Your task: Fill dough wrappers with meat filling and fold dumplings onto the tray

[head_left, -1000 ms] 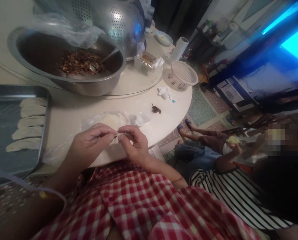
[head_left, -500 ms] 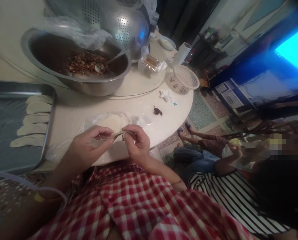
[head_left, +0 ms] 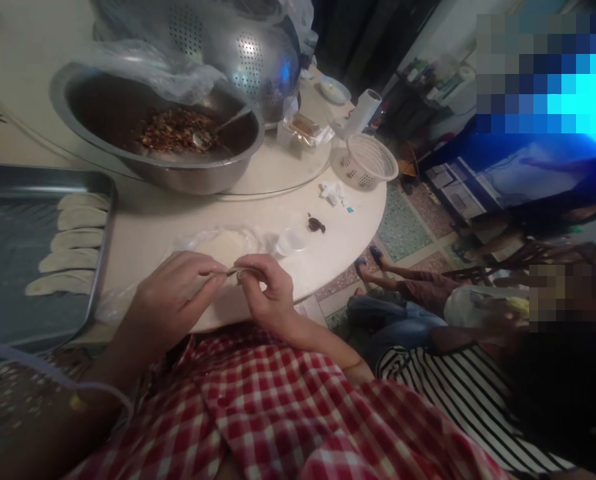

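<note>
Between my two hands is a folded dumpling (head_left: 233, 272), seen nearly edge-on and mostly hidden by fingers. My left hand (head_left: 175, 290) pinches one end with thumb and forefinger. At the other end, my right hand (head_left: 267, 283) presses the edge together in the same way. Just beyond them a pale round dough wrapper (head_left: 224, 245) lies on clear plastic. To the left, several crescent dumplings (head_left: 81, 238) lie in a column along the right side of a metal tray (head_left: 8, 293). A metal bowl (head_left: 188, 177) holds brown chopped filling (head_left: 175, 131) with a spoon (head_left: 198, 139) in it.
Behind the bowl stands a metal colander (head_left: 258, 73). A white plastic basket (head_left: 373, 160), crumpled tissue (head_left: 331, 193) and a dark scrap (head_left: 316, 224) are near the table's right edge. Two people sit to my right, one in a striped shirt (head_left: 458, 400).
Both hands stay pinched on the dumpling; my right fingers have shifted slightly left, nearer my left hand. The view has moved a little. A seated person's hand has moved towards the head.
</note>
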`<state>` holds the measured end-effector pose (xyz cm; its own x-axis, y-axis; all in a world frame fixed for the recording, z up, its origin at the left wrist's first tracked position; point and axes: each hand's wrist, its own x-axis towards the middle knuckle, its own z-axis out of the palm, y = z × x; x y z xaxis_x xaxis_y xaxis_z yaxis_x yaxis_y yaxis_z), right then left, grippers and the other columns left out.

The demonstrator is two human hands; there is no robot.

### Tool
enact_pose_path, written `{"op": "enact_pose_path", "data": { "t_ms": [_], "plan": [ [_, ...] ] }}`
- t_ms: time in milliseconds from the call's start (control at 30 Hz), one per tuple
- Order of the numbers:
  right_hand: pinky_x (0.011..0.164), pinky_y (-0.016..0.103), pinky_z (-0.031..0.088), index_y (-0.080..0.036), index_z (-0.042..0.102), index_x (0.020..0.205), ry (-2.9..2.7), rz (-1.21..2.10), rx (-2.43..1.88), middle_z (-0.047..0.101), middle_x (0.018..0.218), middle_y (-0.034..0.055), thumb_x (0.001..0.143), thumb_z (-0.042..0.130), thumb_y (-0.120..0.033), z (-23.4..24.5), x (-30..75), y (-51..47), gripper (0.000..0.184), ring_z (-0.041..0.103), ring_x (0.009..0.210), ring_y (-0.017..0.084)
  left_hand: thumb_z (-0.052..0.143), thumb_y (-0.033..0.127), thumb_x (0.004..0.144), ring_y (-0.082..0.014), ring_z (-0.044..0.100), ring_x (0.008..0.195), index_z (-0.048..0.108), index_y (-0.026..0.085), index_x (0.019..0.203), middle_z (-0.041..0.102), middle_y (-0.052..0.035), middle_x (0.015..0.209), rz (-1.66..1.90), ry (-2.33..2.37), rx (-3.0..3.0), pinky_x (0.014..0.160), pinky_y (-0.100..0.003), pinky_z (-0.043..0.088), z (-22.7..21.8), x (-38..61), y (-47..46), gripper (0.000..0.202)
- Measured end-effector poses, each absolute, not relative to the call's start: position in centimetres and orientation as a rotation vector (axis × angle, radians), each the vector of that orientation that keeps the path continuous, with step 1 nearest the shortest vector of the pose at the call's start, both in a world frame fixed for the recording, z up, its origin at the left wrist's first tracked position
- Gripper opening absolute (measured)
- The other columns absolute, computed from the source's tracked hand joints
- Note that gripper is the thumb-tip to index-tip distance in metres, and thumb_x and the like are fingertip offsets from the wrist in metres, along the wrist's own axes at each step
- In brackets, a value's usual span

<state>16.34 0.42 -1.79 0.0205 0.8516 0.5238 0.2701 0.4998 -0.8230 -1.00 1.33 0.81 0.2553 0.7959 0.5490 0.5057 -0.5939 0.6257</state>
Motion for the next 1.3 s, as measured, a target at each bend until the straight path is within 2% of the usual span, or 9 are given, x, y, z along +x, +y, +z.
{"op": "enact_pose_path", "data": {
  "t_ms": [167,300,467,700,833,1000,1200,1300],
  "plan": [
    [0.073,0.028,0.062,-0.025,0.066,0.103,-1.417,0.645,-0.983,0.07,0.094,0.0032,0.094,0.057,-0.025,-2.1,16.4,0.4,0.013,0.069,0.087,0.015,0.064,0.039,0.086,-0.0174,0.069,0.072,0.069,0.028,0.089,0.074,0.0031,0.081,1.146,1.366,1.972,0.068,-0.028,0.054,0.4,-1.3,1.5,0.012],
    [0.074,0.029,0.061,-0.026,0.066,0.102,-1.391,0.693,-0.977,0.069,0.095,0.0034,0.092,0.059,-0.025,-2.2,16.5,0.4,0.012,0.068,0.088,0.016,0.063,0.041,0.085,-0.0165,0.068,0.068,0.071,0.029,0.087,0.074,0.0029,0.082,1.086,1.328,1.935,0.065,-0.027,0.053,-0.2,-1.3,1.7,0.014],
    [0.074,0.028,0.061,-0.025,0.065,0.103,-1.398,0.715,-1.031,0.07,0.096,0.0034,0.092,0.058,-0.025,-2.2,16.5,0.6,0.013,0.069,0.088,0.015,0.061,0.035,0.089,-0.0183,0.068,0.074,0.068,0.025,0.082,0.073,-0.0001,0.082,1.176,1.267,2.083,0.074,-0.03,0.054,-0.2,-1.1,1.5,0.014],
    [0.078,0.031,0.059,-0.027,0.065,0.105,-1.539,0.556,-1.0,0.072,0.096,0.0029,0.096,0.053,-0.022,-1.9,16.3,0.6,0.015,0.069,0.088,0.016,0.058,0.02,0.093,-0.0207,0.067,0.083,0.066,0.025,0.092,0.072,-0.0015,0.087,1.216,1.124,2.454,0.079,-0.035,0.05,-0.1,-1.2,1.5,0.009],
    [0.08,0.032,0.058,-0.027,0.064,0.106,-1.583,0.52,-0.935,0.073,0.098,0.0031,0.097,0.052,-0.02,-1.6,16.3,0.4,0.017,0.069,0.089,0.016,0.057,0.022,0.093,-0.0221,0.067,0.083,0.066,0.025,0.091,0.072,-0.0014,0.087,1.192,1.093,2.466,0.078,-0.038,0.048,0.1,-1.3,1.8,0.01],
    [0.081,0.032,0.059,-0.027,0.064,0.106,-1.623,0.574,-0.912,0.072,0.096,0.0031,0.097,0.051,-0.021,-1.4,16.5,0.2,0.017,0.069,0.089,0.016,0.056,0.024,0.094,-0.0207,0.067,0.081,0.062,0.026,0.089,0.071,-0.0001,0.085,1.202,1.102,2.34,0.077,-0.036,0.049,0.4,-1.2,1.8,0.008],
    [0.084,0.033,0.06,-0.027,0.064,0.105,-1.633,0.643,-0.897,0.073,0.098,0.0032,0.098,0.051,-0.023,-1.2,16.5,0.1,0.015,0.07,0.09,0.016,0.061,0.028,0.092,-0.0184,0.068,0.083,0.065,0.027,0.101,0.072,-0.0001,0.091,1.223,1.169,2.199,0.077,-0.031,0.052,0.3,-1.2,1.7,0.01],
    [0.085,0.033,0.06,-0.025,0.064,0.106,-1.595,0.741,-0.913,0.072,0.098,0.0045,0.097,0.052,-0.025,-1.2,16.5,0.0,0.014,0.07,0.092,0.017,0.061,0.025,0.092,-0.017,0.068,0.082,0.064,0.026,0.094,0.071,0.001,0.089,1.209,1.169,2.181,0.078,-0.03,0.052,0.4,-1.1,1.6,0.004]
  ]
}}
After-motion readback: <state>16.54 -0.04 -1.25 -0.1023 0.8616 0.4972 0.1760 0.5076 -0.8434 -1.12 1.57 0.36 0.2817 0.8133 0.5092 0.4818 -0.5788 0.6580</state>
